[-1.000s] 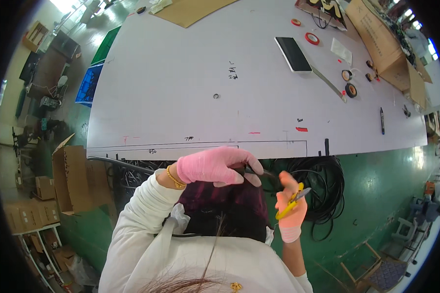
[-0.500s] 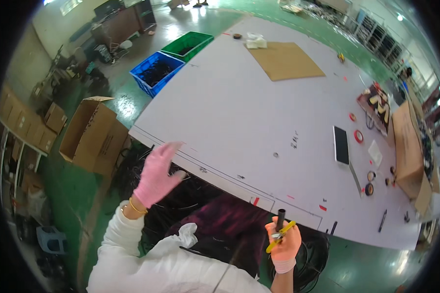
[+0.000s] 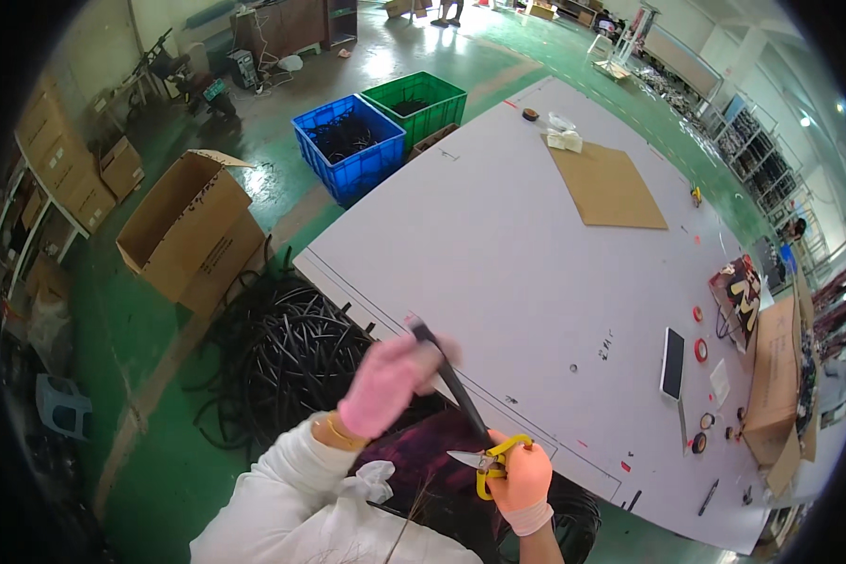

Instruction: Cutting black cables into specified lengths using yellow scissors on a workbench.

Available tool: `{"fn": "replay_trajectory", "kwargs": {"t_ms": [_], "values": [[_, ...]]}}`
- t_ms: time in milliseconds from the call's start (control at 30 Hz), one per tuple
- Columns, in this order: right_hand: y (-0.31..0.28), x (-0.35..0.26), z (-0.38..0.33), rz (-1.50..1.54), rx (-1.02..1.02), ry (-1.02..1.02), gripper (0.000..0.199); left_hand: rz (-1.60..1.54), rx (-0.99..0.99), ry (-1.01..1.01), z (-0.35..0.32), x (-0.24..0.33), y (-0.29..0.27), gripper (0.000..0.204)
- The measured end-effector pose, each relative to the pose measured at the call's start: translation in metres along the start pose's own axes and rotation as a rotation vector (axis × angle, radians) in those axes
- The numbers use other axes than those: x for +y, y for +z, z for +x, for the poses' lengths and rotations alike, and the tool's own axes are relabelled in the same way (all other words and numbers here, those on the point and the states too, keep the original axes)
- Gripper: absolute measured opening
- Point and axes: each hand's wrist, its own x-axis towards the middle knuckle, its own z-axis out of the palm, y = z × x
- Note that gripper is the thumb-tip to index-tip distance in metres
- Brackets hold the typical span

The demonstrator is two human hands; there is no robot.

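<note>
The right hand (image 3: 526, 477), in a peach-orange glove, is closed around yellow-handled scissors (image 3: 488, 462), their blades pointing left across the person's lap, and the lower end of a black tube (image 3: 461, 390) meets its fingers. The tube slants from there up and to the left, over the near edge of the white table (image 3: 498, 254), to the pink-gloved left hand (image 3: 390, 381) beside its upper end. That hand is blurred, so I cannot tell whether its fingers pinch the tube or merely lie against it. Left of the hands, a tangled heap of cut black tubing (image 3: 291, 348) lies beside the table, with an open cardboard box (image 3: 226, 258) standing just beyond it. Farther off, a blue crate (image 3: 348, 174) and a green crate (image 3: 453, 101) stand next to each other, both with black pieces inside. On the table are a brown cardboard sheet (image 3: 611, 188), a white-edged phone (image 3: 673, 362), a roll of red tape (image 3: 700, 350) and, toward the right corner, a black marker (image 3: 709, 498).
</note>
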Motion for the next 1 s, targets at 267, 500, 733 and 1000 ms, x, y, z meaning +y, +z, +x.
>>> {"fn": "replay_trajectory", "kwargs": {"t_ms": [267, 500, 733, 1000], "values": [[-0.001, 0.015, 0.036, -0.141, -0.127, -0.118, 0.032, -0.563, 0.408, 0.205, 0.062, 0.010, -0.142, 0.028], [0.013, 0.030, 0.053, -0.203, -0.352, -0.100, 0.020, 0.884, 0.980, 0.624, 0.082, -0.037, -0.149, 0.065], [0.017, 0.042, 0.059, -0.212, -0.439, -0.068, 0.020, 1.079, 0.543, 0.777, 0.098, -0.041, -0.126, 0.018], [0.028, 0.058, 0.055, -0.129, -0.437, 0.087, 0.024, 1.082, 0.408, 0.829, 0.106, -0.044, -0.132, 0.036]]}}
